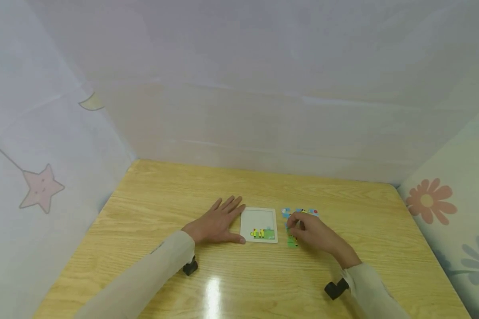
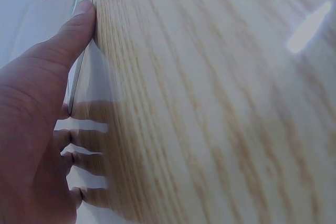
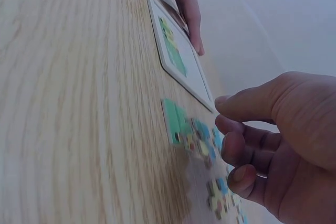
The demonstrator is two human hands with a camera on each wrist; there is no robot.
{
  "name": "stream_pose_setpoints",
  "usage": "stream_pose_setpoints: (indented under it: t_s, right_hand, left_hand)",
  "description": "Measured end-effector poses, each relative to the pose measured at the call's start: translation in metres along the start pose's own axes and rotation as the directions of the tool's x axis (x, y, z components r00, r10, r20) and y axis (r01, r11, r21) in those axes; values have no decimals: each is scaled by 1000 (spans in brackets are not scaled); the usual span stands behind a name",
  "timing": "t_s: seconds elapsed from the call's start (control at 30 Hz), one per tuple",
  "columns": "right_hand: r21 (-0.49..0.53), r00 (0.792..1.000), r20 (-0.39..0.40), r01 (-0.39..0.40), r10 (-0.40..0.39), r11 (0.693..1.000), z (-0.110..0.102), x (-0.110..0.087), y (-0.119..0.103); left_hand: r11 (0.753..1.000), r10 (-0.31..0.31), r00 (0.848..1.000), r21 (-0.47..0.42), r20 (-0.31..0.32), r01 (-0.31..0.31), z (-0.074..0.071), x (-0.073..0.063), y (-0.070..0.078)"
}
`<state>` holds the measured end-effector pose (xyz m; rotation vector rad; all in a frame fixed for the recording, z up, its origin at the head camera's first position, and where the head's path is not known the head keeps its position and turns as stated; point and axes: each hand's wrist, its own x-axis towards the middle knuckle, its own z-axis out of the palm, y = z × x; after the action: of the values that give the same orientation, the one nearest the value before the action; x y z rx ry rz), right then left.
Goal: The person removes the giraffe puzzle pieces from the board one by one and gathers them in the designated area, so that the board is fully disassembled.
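Observation:
A square white puzzle tray [image 1: 257,220] lies on the table, with joined green and yellow puzzle pieces [image 1: 263,233] in its lower right part. My left hand [image 1: 219,223] lies spread at the tray's left side, thumb and fingertips touching its edge. To the tray's right, my right hand [image 1: 309,228] hovers over loose puzzle pieces, its fingers bent and thumb near the index finger. In the right wrist view, a green piece [image 3: 172,121] and blurred pieces [image 3: 198,140] lie beside the fingertips. Whether the fingers pinch one is unclear.
More loose puzzle pieces [image 1: 286,212] lie just beyond my right hand. The wooden table [image 1: 239,279] is bounded at the back and sides by pale cloth [image 1: 239,110] printed with a star, a moon and flowers. Each wrist carries a small black camera [image 1: 190,266].

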<state>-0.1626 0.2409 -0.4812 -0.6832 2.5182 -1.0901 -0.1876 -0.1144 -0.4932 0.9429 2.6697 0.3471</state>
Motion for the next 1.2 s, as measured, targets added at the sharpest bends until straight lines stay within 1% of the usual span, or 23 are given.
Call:
stream_pose_setpoints:
  t_s: [0.23,0.5,0.67,0.77,0.87,0.97,1.1,1.2]
  right_hand:
    - [-11,999,27,45,-45,999,9,16,-11]
    - [-32,996,85,34,-31,999,25,37,-18]
    - [-88,992,122,49,-38,995,35,47,-23]
    - [-123,991,126,55,-39,991,38,50,-26]
    - [-145,991,132,47,-28,988,39,52,-31]
    - [-158,990,142,18,5,987,40,53,-36]
    - [-152,986,159,-18,43,988,41,55,-40]
    - [-139,985,168,-19,42,990,42,54,-41]
  left_hand:
    - [1000,-8,1000,-1,7,8,-1,1,1]
    - [1000,-14,1000,8,6,14,-1,1,0]
    - [1000,-8,1000,7,-4,8,1,1,-2]
    - [1000,-5,1000,0,-5,5,0,1,-2]
    - [1000,-5,1000,-1,-4,5,0,1,-2]
    - [1000,-7,1000,1,-3,7,1,1,-2]
    - [1000,-8,1000,-4,-1,8,1,0,-3]
    - [1000,-8,1000,-5,-4,7,1,0,-3]
